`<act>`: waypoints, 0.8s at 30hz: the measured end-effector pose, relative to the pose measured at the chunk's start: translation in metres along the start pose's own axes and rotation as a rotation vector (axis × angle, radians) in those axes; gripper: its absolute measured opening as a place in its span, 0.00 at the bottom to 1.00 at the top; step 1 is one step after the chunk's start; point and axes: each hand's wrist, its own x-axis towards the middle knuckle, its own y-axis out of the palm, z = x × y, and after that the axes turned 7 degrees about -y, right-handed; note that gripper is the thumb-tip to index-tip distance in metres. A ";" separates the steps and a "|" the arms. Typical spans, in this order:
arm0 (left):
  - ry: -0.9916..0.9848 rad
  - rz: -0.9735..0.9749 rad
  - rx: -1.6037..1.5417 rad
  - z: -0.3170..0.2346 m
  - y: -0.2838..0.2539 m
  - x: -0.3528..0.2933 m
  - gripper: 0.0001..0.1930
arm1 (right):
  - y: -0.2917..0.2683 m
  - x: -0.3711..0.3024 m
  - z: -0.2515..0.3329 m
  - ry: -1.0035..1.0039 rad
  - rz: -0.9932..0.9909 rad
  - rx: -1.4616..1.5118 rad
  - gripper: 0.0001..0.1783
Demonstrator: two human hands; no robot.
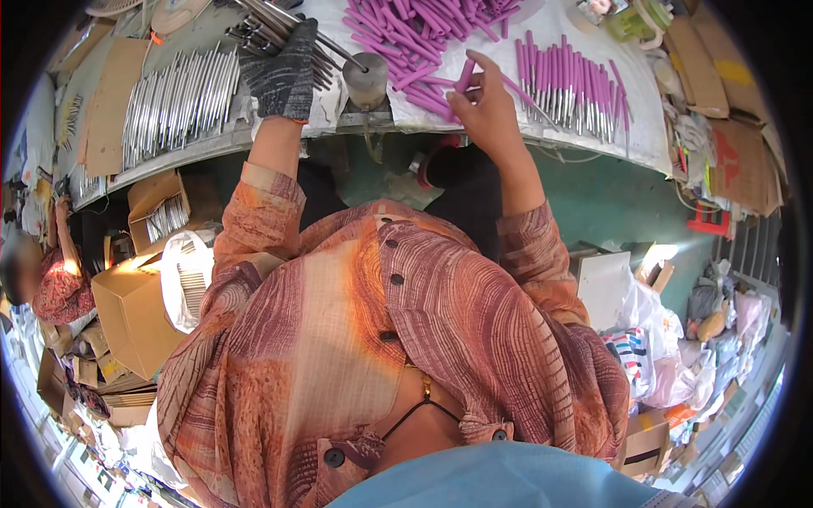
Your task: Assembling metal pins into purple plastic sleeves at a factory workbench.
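My left hand [290, 80], in a dark grey knitted glove, is closed around a bundle of metal rods [268, 24]. One rod slants from the bundle to the top of a round metal fixture [367, 88] at the table's near edge. With bare fingers my right hand [491, 108] pinches a short purple tube [465, 74], held upright. Just beyond it lies a heap of loose purple tubes [415, 30]. Metal rods with purple sleeves [576, 85] lie side by side to the right. A row of bare metal rods [179, 103] lies to the left.
White sheeting [648, 135] covers part of the table. Flattened cardboard [741, 165] is at the right end. Open cardboard boxes [135, 313] and a white bag [186, 279] stand below left. Plastic bags [660, 339] fill the lower right. Another person [63, 284] works at far left.
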 end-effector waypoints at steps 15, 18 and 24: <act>-0.117 0.445 -0.146 0.133 -0.044 0.025 0.20 | 0.017 0.064 0.090 -0.013 -0.297 1.174 0.32; 0.048 0.324 0.129 0.094 -0.031 0.018 0.13 | 0.015 0.067 0.094 -0.023 -0.339 1.178 0.31; -0.130 0.389 0.004 -0.013 -0.016 -0.017 0.10 | 0.017 0.073 0.113 -0.103 -0.425 1.068 0.32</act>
